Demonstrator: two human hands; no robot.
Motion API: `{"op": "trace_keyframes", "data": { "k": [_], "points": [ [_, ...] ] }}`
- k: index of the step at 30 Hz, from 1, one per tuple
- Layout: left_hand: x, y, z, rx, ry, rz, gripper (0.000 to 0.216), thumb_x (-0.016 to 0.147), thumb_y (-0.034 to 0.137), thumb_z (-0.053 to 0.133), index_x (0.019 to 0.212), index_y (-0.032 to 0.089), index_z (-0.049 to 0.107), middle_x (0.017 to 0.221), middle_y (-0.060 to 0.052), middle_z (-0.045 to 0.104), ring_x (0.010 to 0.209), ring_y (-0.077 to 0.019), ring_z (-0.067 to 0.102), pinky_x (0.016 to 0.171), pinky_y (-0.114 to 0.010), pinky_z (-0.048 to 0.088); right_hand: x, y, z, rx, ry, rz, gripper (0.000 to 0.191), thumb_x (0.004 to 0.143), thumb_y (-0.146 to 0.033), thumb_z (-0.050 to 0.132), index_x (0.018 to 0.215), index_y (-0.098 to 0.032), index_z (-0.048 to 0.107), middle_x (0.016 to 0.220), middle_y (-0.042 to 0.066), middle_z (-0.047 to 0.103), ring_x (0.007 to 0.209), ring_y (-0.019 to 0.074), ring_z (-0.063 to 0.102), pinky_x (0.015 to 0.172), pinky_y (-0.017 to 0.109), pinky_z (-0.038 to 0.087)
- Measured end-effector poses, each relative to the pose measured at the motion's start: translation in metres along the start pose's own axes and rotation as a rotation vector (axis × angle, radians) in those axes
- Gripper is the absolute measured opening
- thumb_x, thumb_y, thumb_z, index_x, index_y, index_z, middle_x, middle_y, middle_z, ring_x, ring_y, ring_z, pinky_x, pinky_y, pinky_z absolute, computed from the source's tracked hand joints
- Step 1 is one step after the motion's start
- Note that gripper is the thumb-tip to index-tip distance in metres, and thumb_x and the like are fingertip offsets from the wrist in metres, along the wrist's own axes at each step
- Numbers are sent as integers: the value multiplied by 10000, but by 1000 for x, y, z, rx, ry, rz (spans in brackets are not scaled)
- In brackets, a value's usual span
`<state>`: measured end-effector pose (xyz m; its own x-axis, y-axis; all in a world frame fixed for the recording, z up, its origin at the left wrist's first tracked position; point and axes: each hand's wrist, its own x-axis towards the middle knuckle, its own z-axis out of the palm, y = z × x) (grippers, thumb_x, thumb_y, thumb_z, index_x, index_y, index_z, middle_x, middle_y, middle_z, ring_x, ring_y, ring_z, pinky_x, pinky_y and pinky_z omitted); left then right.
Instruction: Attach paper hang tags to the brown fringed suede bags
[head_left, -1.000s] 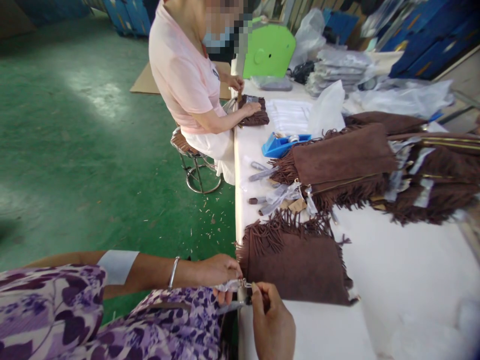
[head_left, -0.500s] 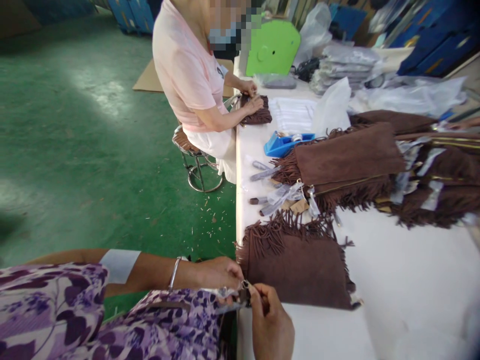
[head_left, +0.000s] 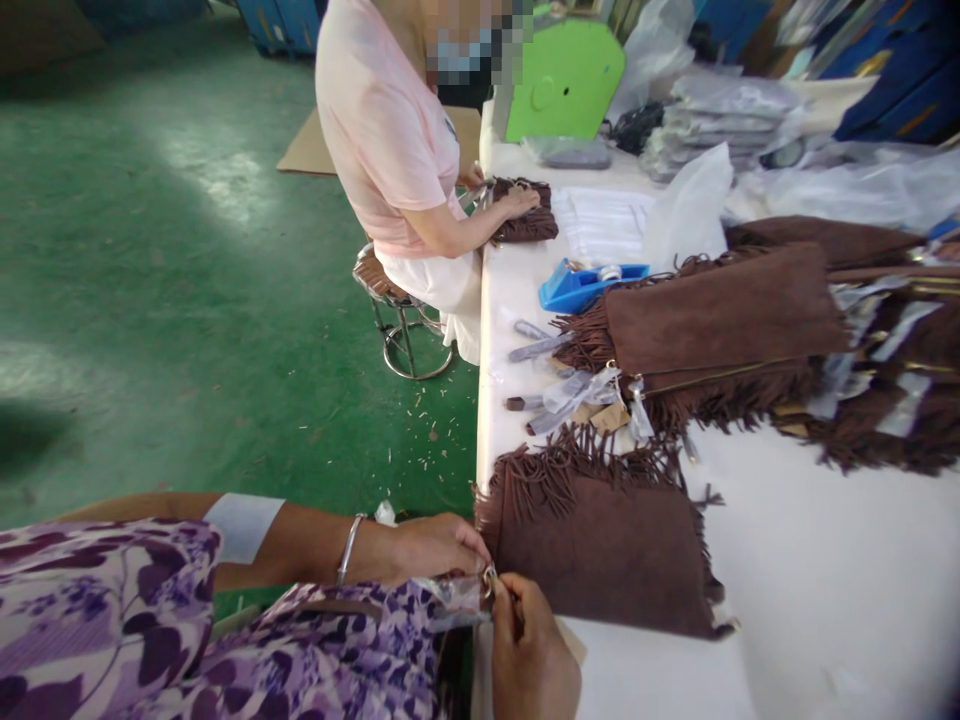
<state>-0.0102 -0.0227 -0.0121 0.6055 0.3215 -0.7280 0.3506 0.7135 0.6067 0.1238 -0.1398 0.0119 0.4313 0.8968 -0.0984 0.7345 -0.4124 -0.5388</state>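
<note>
My left hand [head_left: 442, 548], with a bracelet on its wrist, is closed on a brown strap wrapped in clear plastic [head_left: 454, 598] at the table's near edge. At the strap's end is a small metal clasp [head_left: 489, 580], pinched between the thumb and fingers of my right hand [head_left: 534, 640]. The two hands almost touch, and the fingers partly hide the clasp. Just beyond them lies a flat brown fringed bag [head_left: 600, 550]. A pale card-like piece [head_left: 574, 640] shows beside my right hand.
More brown fringed bags [head_left: 720, 310] are piled along the table [head_left: 810, 560], with plastic-wrapped straps [head_left: 566, 395] and tags beside them. A blue tape dispenser [head_left: 581, 287] stands farther off. A seated co-worker [head_left: 390, 150] handles another fringed bag [head_left: 525, 225] near a green machine [head_left: 562, 80].
My fingers have shifted slightly around the clasp, and a pale card now shows by my right hand. The co-worker's hands have moved apart on their bag. The view has shifted slightly.
</note>
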Motion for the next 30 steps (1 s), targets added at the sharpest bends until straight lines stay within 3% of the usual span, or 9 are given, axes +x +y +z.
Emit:
{"op": "trace_keyframes", "data": {
  "k": [4, 12, 17, 26, 30],
  "points": [
    [2, -1, 2, 60, 62, 6, 272, 594, 295, 630, 795, 131, 714, 602, 16, 571, 522, -96, 431, 489, -208, 282, 3, 5, 0, -16, -1, -154, 364, 987, -451, 347, 926, -254, 647, 850, -6, 684, 733, 153, 657, 665, 257, 418],
    [1, 0, 7, 45, 122, -32, 254, 542, 297, 656, 735, 136, 692, 609, 18, 576, 536, -100, 452, 499, -210, 306, 11, 22, 1, -23, -64, -422, 296, 986, -367, 384, 988, -256, 658, 819, 9, 639, 668, 138, 645, 606, 234, 449],
    [-2, 3, 10, -3, 185, -92, 254, 513, 302, 674, 701, 132, 685, 589, 10, 579, 523, -107, 448, 485, -217, 303, 3, 18, 4, 38, -60, -283, 364, 1004, -408, 319, 1037, -256, 647, 884, 26, 636, 753, 159, 648, 679, 257, 464],
    [1, -9, 19, 12, 248, 22, 154, 584, 293, 619, 654, 159, 588, 547, 43, 488, 501, -93, 382, 452, -210, 233, -3, 10, 8, 269, -40, -139, 381, 990, -437, 337, 1036, -234, 657, 921, 42, 651, 849, 184, 644, 780, 284, 459],
    [1, -12, 22, -41, 265, 15, 111, 603, 262, 581, 650, 165, 555, 527, 47, 463, 475, -86, 356, 444, -213, 210, -6, 13, 12, 263, 9, 7, 392, 966, -490, 361, 1027, -210, 629, 975, 55, 692, 893, 204, 658, 786, 289, 460]
  ]
}}
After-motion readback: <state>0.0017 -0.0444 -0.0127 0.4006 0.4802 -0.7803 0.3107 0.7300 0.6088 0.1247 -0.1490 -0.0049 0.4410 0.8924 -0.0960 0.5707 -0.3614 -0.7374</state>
